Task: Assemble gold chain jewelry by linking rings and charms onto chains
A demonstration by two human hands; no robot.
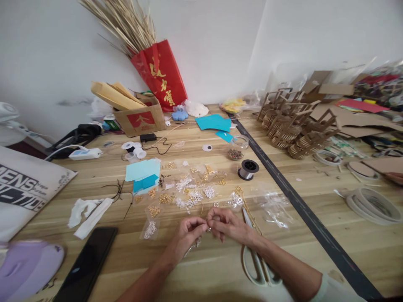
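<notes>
Left grip (188,235), silvery chain (191,249) beneath.

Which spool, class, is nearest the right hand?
The black spool wound with something silvery, beside the black strip; the white spools are farther left, near the cardboard box.

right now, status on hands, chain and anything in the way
Left hand and right hand pinched close together. Silvery chain trailing from left hand. Scissors beneath right forearm.
</notes>
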